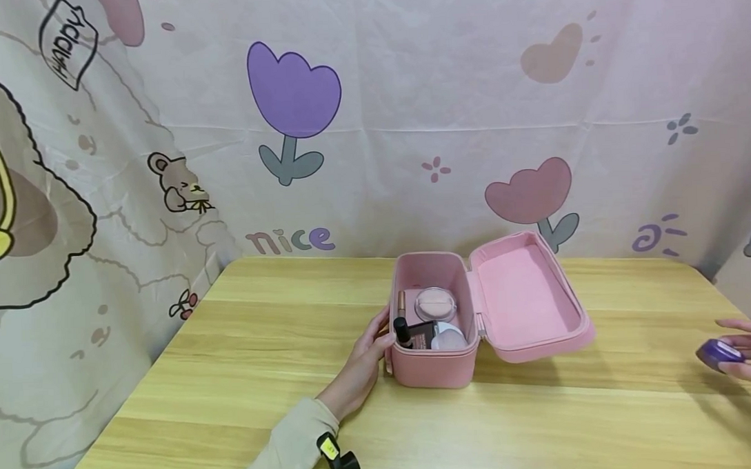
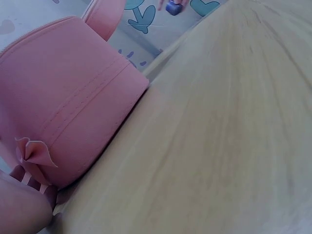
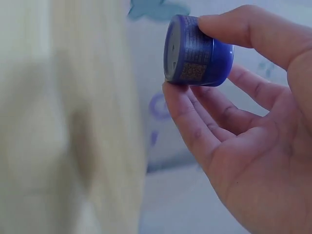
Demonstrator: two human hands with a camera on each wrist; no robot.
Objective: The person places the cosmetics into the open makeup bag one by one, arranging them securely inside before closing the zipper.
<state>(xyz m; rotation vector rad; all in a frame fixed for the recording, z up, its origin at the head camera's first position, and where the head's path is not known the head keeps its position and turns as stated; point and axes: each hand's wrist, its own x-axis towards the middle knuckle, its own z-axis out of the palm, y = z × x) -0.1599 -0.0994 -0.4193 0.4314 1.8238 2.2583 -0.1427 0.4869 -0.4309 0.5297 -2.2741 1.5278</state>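
Cosmetics sit inside a pink, box-shaped case with a soft leather-like finish (image 1: 435, 369), and from where I stand the job looks partly done. The hinged pink lid (image 1: 530, 301) lies open on the right side. Within I make out a round pale-pink puff in a clear case (image 1: 436, 304), a slim brownish stick (image 1: 401, 304), a small black-capped tube (image 1: 403, 332), a flat dark square palette (image 1: 421, 335) and a round white piece (image 1: 449, 337). Left over, I judge, are a squat, glossy blue-purple jar (image 3: 200, 53), held well apart from the case towards the table's right edge, and the lid, not yet closed.

The person's hands are far apart. The left hand (image 1: 363, 362) rests along the case's left wall, thumb near the front corner, seemingly steadying it. The right hand (image 3: 265, 141) pinches the jar between thumb and fingertips above the pale wooden table (image 1: 232, 391), palm clear of it.
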